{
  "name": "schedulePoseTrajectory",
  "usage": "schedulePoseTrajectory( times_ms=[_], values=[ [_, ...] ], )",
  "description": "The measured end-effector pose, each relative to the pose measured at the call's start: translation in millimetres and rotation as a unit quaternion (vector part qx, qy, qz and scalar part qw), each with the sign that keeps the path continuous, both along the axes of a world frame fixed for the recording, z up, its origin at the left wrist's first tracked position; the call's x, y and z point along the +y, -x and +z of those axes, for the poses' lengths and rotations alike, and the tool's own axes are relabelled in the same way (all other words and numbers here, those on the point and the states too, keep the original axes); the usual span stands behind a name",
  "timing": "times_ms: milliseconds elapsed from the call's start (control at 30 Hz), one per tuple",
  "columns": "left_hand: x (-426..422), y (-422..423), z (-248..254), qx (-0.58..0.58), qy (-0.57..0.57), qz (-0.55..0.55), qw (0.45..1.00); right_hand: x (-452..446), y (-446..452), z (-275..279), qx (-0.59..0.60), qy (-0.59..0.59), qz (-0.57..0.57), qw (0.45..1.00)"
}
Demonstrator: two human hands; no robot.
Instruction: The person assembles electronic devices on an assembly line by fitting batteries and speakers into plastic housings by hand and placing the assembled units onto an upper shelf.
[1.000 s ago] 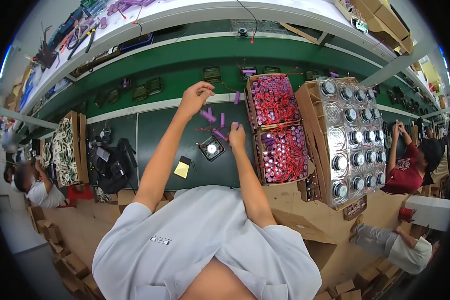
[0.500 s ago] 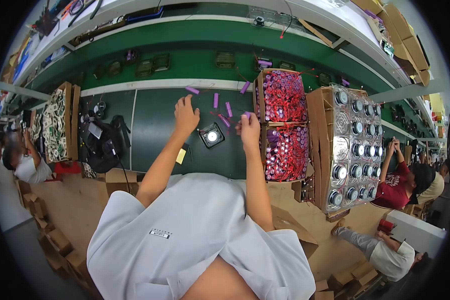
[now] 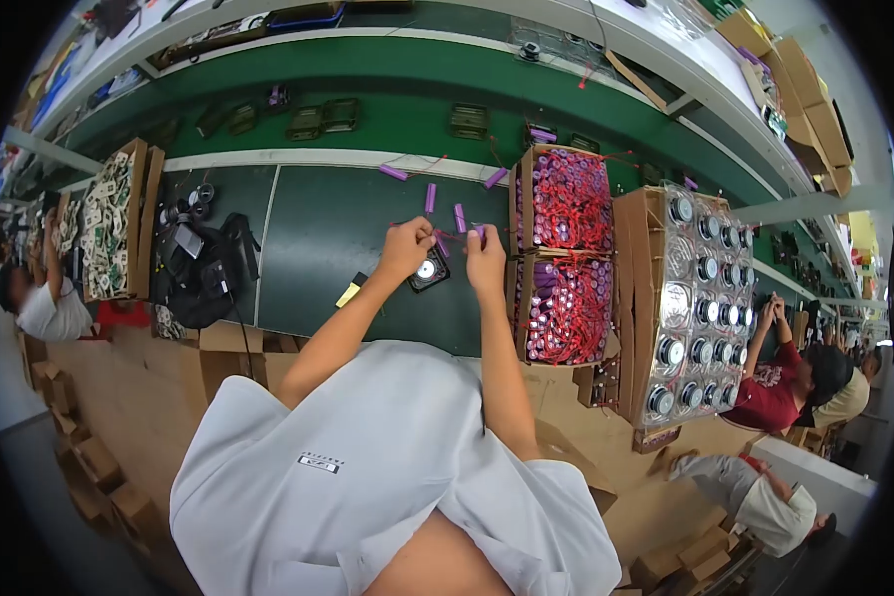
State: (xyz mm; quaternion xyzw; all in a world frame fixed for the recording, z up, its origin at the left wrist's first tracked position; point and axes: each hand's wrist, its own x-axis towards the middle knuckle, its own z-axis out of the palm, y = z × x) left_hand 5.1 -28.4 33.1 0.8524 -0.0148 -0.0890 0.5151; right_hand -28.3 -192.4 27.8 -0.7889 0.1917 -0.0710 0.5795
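Note:
My right hand (image 3: 485,263) is closed around a purple cylindrical battery (image 3: 481,231), its end showing at the fingertips. My left hand (image 3: 407,248) is close by on the left, fingers pinched together. A thin red wire (image 3: 453,236) runs in the gap between the hands; whether the left fingers hold it is unclear. Just below the left fingers lies a round speaker in a dark square housing (image 3: 427,275), partly covered by that hand. Loose purple batteries, one upright in view (image 3: 430,198) and another (image 3: 459,218), lie just beyond my hands.
Two cartons of red-wired batteries (image 3: 566,306) stand to the right, beside a clear tray of speakers (image 3: 703,298). Left are a black bag (image 3: 204,268) and a carton of white parts (image 3: 114,233). Dark housings (image 3: 340,114) sit on the green belt (image 3: 407,134). Other people work at both sides.
My left hand has moved right and down from the bare tabletop to the speaker housing, its fingers now pinched. My right hand still holds the battery, close to where it was.

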Motion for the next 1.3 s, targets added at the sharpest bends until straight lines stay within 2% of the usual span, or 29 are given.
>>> schedulePoseTrajectory(
  times_ms=[67,100,133,167,200,233,267,300,367,400,467,500,600,633,700,733,767,833,867,900,967,1033,1133,1167,1300],
  values=[
    [3,-3,3,0.005,-0.006,0.013,1.0,-2,0,-22,-0.043,0.039,-0.016,0.998],
    [5,-5,1,0.008,-0.008,0.027,1.0,-5,3,-24,-0.053,0.162,-0.019,0.985],
    [7,-7,2,0.01,-0.008,0.041,0.999,-5,4,-25,-0.044,0.152,-0.039,0.987],
    [8,-8,-1,0.022,0.058,0.047,0.997,-4,4,-27,-0.034,0.141,-0.059,0.988],
    [7,-8,5,-0.006,0.05,0.029,0.998,-3,7,-24,-0.024,0.13,-0.078,0.988],
    [6,-8,11,-0.035,0.042,0.013,0.998,-6,8,-21,-0.003,-0.046,-0.062,0.997],
    [6,-10,17,-0.064,0.035,-0.003,0.997,-11,11,-17,0.016,-0.221,-0.043,0.974],
    [5,-13,28,-0.034,0.075,0.016,0.996,-13,11,-5,0.034,-0.39,-0.021,0.92],
    [3,-19,50,0.029,0.155,0.054,0.986,-7,15,45,-0.011,-0.458,0.003,0.889],
    [4,-20,57,0.013,0.166,0.044,0.985,-5,18,58,-0.032,-0.49,0.015,0.871],
    [3,-26,71,-0.021,0.187,0.022,0.982,-7,17,59,-0.017,-0.251,0.05,0.967],
    [9,-28,80,-0.008,0.201,-0.006,0.979,-9,16,60,-0.009,-0.123,0.066,0.99],
    [10,-13,95,-0.114,0.215,0.093,0.965,-9,27,59,-0.072,0.021,0.121,0.99],
    [21,-6,73,-0.145,0.169,0.135,0.965,-7,34,53,-0.047,-0.09,0.114,0.988],
    [55,16,29,0.038,0.132,0.156,0.978,1,53,42,0.005,-0.307,0.097,0.947],
    [71,28,7,0.17,0.09,0.095,0.977,3,63,37,0.044,-0.396,0.133,0.907],
    [81,43,-13,0.3,0.047,0.032,0.952,9,73,25,0.073,-0.441,0.167,0.879],
    [85,85,-49,0.099,-0.046,-0.034,0.993,24,85,5,0.147,-0.497,0.227,0.824],
    [86,97,-58,-0.005,-0.092,-0.068,0.993,32,88,-2,0.19,-0.509,0.254,0.8],
    [79,99,-61,-0.049,-0.135,-0.059,0.988,40,87,-14,0.19,-0.537,0.262,0.779],
    [55,95,-63,-0.138,-0.223,-0.036,0.964,44,77,-27,0.163,-0.565,0.221,0.778],
    [39,83,-63,-0.146,-0.267,-0.041,0.952,46,60,-34,0.12,-0.572,0.192,0.788],
    [27,72,-55,-0.106,-0.31,-0.066,0.942,43,38,-36,0.09,-0.398,0.1,0.907],
    [28,70,-51,-0.078,-0.312,-0.079,0.943,43,34,-36,0.07,-0.374,0.059,0.923],
    [44,69,-49,-0.043,-0.293,-0.085,0.951,41,29,-40,0.08,-0.28,0.063,0.955]
  ],
)
